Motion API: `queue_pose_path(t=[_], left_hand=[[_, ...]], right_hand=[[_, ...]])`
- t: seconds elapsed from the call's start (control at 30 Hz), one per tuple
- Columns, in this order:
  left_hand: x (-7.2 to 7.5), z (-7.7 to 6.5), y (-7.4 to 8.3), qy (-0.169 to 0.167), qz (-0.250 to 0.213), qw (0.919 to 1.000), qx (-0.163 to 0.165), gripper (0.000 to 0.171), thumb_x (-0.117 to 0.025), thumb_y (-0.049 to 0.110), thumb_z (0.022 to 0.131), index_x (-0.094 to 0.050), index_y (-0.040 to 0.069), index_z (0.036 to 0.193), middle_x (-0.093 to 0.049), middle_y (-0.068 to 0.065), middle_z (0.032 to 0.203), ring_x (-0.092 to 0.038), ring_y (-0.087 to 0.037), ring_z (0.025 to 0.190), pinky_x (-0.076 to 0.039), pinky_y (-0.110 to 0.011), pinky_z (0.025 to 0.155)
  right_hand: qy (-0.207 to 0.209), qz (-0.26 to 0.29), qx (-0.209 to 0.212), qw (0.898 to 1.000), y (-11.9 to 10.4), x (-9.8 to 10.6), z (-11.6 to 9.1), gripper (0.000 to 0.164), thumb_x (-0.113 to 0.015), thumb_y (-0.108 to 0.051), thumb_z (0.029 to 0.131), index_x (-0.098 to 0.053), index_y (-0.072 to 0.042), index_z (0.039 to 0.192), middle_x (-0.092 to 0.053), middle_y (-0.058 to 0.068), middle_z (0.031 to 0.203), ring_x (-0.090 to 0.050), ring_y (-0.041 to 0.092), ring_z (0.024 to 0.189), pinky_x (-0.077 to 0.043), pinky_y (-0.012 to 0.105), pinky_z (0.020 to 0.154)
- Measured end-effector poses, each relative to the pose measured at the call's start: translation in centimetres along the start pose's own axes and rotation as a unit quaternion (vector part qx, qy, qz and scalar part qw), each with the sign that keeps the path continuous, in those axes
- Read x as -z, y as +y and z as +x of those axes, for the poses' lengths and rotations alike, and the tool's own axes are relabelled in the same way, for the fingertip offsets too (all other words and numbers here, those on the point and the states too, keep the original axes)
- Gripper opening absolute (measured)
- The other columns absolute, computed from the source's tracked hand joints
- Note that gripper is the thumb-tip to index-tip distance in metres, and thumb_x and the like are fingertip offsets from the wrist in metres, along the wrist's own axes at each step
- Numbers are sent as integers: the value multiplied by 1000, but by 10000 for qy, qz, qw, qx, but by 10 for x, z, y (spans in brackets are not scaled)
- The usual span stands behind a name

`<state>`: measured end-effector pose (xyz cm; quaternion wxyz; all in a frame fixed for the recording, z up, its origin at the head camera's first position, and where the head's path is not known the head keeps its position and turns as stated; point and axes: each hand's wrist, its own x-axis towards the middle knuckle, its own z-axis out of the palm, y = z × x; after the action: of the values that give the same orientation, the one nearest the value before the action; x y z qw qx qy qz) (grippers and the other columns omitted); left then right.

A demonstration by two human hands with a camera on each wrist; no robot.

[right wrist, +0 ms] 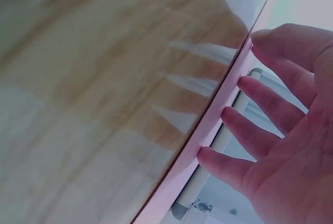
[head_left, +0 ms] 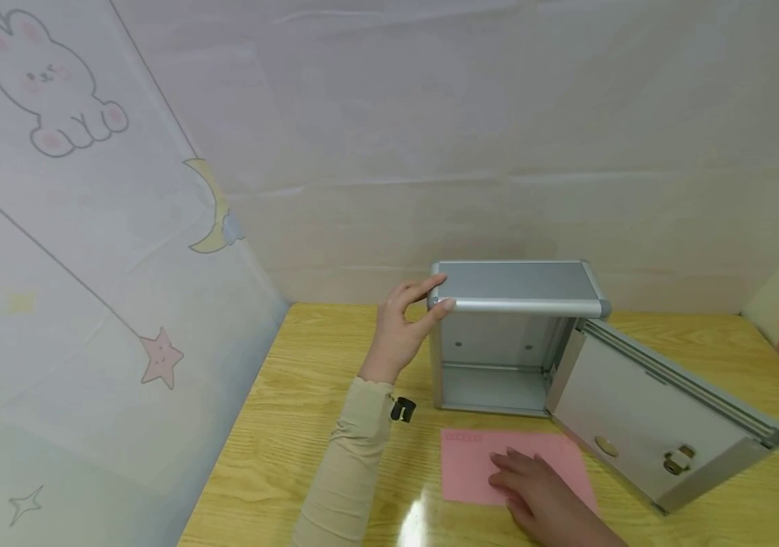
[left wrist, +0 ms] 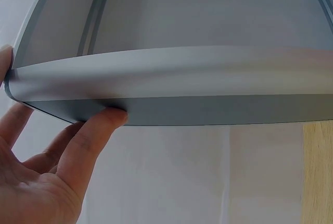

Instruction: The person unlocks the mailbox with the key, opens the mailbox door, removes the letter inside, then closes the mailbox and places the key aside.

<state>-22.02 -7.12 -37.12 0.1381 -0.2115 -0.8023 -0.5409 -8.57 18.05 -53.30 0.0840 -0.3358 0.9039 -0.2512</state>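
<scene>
A grey metal letter box (head_left: pixel 515 285) stands on the table with its door (head_left: pixel 656 410) swung out to the right. My left hand (head_left: pixel 399 334) grips its top left corner, the thumb at the front edge and a finger over the top; the left wrist view shows fingertips (left wrist: pixel 115 114) against the dark panel. In front of the box a pink envelope (head_left: pixel 467 467) lies flat, small printed squares at its upper left. My right hand (head_left: pixel 536 494) rests its fingertips on the envelope, fingers spread in the right wrist view. Behind this hand, part of the envelope is hidden.
On the door's inner face are a lock (head_left: pixel 679 460) and a small oval piece (head_left: pixel 606 446). The door's lower corner reaches close to the envelope's right side. A wood-grain table (head_left: pixel 259 456) carries everything, with a printed cloth wall (head_left: pixel 389 152) behind and to the left.
</scene>
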Motion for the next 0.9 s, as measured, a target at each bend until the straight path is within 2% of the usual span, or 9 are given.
queue_pose_path(t=[0.37,0.73,0.83,0.9], left_hand=[[0,0,1,10,-11,10000,36,44,-62,51,89,-57,40,131,-53,10,124,-48,-7,117,-38,-44,100],[0,0,1,21,-3,10000,-20,44,-63,51,89,-58,39,131,-54,10,123,-48,-7,116,-39,-44,99],[0,0,1,4,-18,10000,-31,44,-63,50,89,-57,39,132,-53,10,122,-48,-8,116,-39,-45,99],[1,-1,1,-3,-35,10000,-55,44,-63,48,90,-58,37,132,-53,8,123,-49,-9,116,-39,-46,99]], right_hand=[[-37,-32,-377,9993,-6,1,5,24,-63,-11,90,-69,-16,112,-56,10,132,-47,37,124,-35,62,98],[69,-192,-88,9998,-5,0,4,26,-65,-13,89,-68,-14,115,-56,9,132,-48,36,122,-38,59,96],[151,-366,64,9992,-5,1,1,28,-65,-17,90,-66,-14,118,-55,9,133,-48,36,123,-37,52,100],[456,-518,302,9972,-8,5,-2,31,-67,-16,88,-66,-13,119,-56,10,132,-49,36,121,-28,38,109]])
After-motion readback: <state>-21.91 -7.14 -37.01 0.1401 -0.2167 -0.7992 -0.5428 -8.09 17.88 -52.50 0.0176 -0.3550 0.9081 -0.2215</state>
